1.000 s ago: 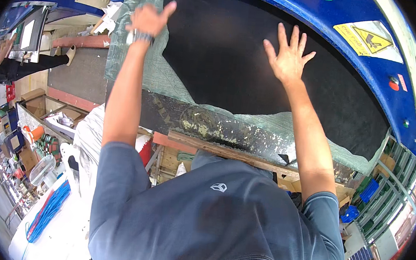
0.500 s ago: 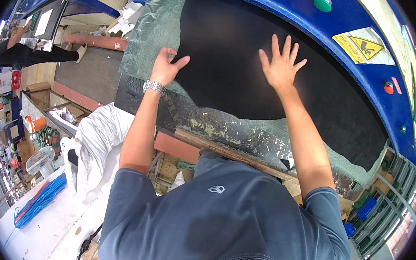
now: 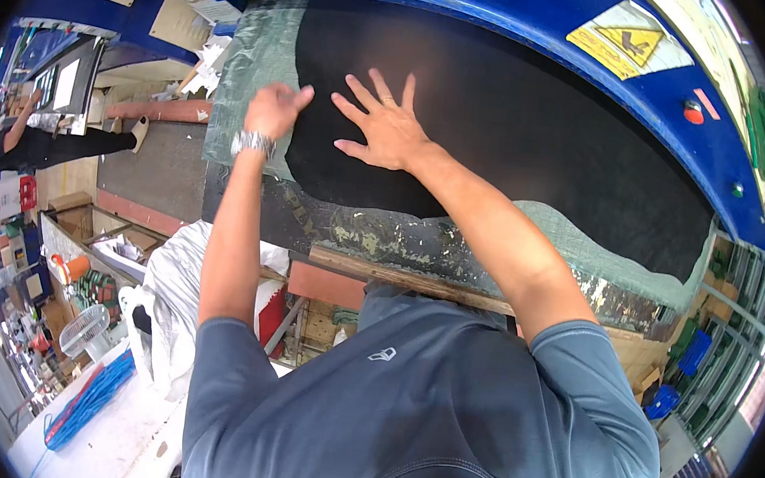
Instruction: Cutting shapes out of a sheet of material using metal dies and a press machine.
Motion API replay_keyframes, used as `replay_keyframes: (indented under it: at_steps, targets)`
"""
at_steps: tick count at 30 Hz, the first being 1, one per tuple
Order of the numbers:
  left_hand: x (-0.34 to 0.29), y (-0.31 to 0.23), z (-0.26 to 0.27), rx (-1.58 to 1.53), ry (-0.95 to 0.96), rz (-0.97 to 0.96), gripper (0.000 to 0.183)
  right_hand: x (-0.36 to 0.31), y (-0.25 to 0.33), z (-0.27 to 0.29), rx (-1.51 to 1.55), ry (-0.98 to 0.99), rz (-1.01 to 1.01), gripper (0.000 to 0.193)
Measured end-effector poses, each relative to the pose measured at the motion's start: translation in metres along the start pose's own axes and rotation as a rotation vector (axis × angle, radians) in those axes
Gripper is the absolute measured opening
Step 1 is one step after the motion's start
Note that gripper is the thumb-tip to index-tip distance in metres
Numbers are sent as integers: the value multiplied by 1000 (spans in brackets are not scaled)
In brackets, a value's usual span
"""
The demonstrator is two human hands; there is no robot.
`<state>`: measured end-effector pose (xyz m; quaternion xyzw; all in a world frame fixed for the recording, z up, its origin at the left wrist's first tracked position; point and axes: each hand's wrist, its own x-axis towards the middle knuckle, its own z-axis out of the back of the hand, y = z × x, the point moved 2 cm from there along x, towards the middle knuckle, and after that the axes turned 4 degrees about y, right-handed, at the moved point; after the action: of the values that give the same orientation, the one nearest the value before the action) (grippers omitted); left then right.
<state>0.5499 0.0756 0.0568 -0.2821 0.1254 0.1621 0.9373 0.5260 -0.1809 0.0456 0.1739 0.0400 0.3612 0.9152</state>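
A large black sheet (image 3: 517,133) lies on a green mesh layer (image 3: 251,76) across a machine bed. My left hand (image 3: 276,109), with a metal watch on the wrist, sits at the sheet's left edge where black meets green, its fingers curled onto that edge. My right hand (image 3: 387,127) lies flat on the black sheet just right of the left hand, fingers spread, a ring on one finger. Both arms reach up from my grey-blue shirt (image 3: 423,413).
A blue machine frame (image 3: 473,3) arches over the bed, with a yellow warning sign (image 3: 627,43) and a red button (image 3: 694,111). The bed's worn front edge (image 3: 418,242) has a wooden plank under it. Another person (image 3: 22,139) stands far left. Below left are a white fan (image 3: 88,333), white bag (image 3: 172,285) and blue cord (image 3: 92,396).
Both hands have slid left and closer together across the sheet. The left hand came down from the top edge and went from spread fingers to curled ones at the sheet's left edge.
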Motion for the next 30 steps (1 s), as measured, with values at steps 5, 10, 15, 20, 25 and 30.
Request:
replay_keyframes:
  at_steps: [5, 10, 15, 20, 25, 30]
  targets:
    - [120, 3, 11, 234, -255, -154, 80, -51, -33, 37, -121, -223, -56, 71]
    - [218, -31, 7, 453, -292, -184, 85, -164, -131, 64, -256, -137, -519, 73]
    - [268, -52, -40, 404, -350, -184, 48, -184, -136, 49, -368, -50, -672, 80]
    - [273, -14, -26, 247, -617, -403, 30, -126, -97, 33, -320, -19, -606, 84]
    - [150, -89, -34, 331, -473, -344, 66, -73, -53, 11, -253, -42, -455, 82]
    - [-12, -129, -52, 261, -71, -936, 58, -26, 29, 9, -109, 25, -183, 89]
